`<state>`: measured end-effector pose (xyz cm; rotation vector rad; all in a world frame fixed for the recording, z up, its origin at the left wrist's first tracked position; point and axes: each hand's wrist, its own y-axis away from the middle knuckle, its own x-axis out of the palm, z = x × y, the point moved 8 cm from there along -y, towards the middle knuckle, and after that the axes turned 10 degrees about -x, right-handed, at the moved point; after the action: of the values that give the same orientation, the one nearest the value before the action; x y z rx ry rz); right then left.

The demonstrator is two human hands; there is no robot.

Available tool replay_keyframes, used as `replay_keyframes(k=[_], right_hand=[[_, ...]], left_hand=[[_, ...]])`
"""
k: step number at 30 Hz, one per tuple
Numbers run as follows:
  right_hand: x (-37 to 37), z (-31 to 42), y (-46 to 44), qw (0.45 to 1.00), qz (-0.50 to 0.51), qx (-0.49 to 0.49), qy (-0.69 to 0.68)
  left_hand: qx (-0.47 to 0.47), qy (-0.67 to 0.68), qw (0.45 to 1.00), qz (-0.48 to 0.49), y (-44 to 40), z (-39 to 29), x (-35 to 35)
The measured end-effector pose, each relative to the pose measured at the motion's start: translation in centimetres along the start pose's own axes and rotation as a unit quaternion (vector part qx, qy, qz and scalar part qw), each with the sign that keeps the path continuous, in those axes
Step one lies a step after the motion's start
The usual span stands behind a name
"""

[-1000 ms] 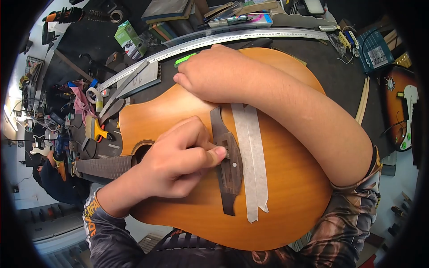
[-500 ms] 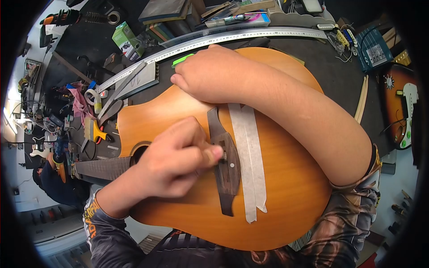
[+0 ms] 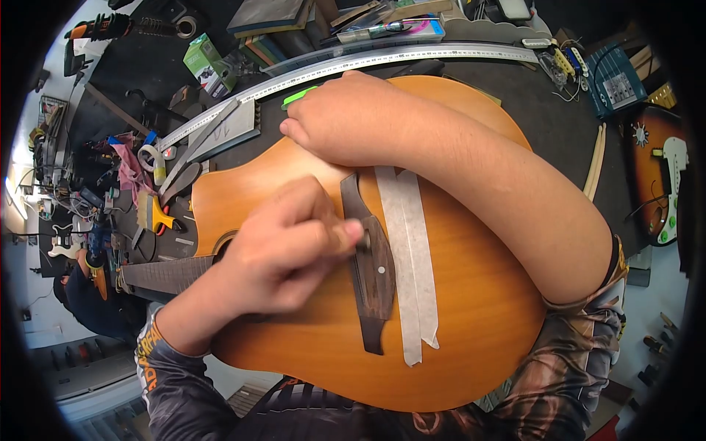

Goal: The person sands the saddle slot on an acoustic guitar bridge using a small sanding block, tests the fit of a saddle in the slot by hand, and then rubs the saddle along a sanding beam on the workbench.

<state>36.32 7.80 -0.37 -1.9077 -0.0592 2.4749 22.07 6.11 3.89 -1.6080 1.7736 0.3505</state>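
An acoustic guitar (image 3: 485, 294) lies face up before me, its dark wooden bridge (image 3: 379, 294) with a white dot near the middle. My left hand (image 3: 283, 246) is closed over the bridge's left side, thumb and fingers pinched together. Whatever sits in the pinch is too small and blurred to name. Across the guitar top reaches my right arm, and my right hand (image 3: 327, 121) rests closed near the far edge. Its fingers are curled under and mostly hidden. A bright green thing (image 3: 298, 98) pokes out beside its knuckles. Strips of masking tape (image 3: 408, 272) run along the bridge's right side.
A long steel ruler (image 3: 309, 77) lies behind the guitar. On the left are a yellow-handled scraper (image 3: 163, 219), a tape roll (image 3: 152, 163) and a pink cloth (image 3: 132, 169). A sunburst electric guitar (image 3: 651, 158) stands at right. Another person (image 3: 88, 301) is at far left.
My left hand has shifted slightly upward along the bridge, still pinched and blurred by motion. My right hand stays in almost the same place.
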Motion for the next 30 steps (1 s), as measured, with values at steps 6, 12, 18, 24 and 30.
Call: replay_keyframes(k=[6,12,18,24,30], right_hand=[[0.2,-0.1,0.1,1.000,0.017,0.017,0.002],[-0.3,0.3,0.5,1.000,-0.004,0.004,0.001],[-0.5,0.3,0.4,1.000,-0.007,-0.003,-0.007],[0.0,0.1,0.2,1.000,0.006,0.001,0.009],[-0.1,0.1,0.2,1.000,-0.015,-0.002,0.003]], left_hand=[[-0.005,0.009,1.000,0.006,0.4,0.4,0.3],[-0.020,-0.037,0.999,-0.016,0.2,0.6,0.0],[0.004,-0.043,0.999,-0.032,0.0,-0.2,0.2],[-0.008,-0.035,0.998,-0.044,0.2,-0.2,0.3],[-0.007,-0.030,0.999,-0.040,0.2,-0.2,0.3]])
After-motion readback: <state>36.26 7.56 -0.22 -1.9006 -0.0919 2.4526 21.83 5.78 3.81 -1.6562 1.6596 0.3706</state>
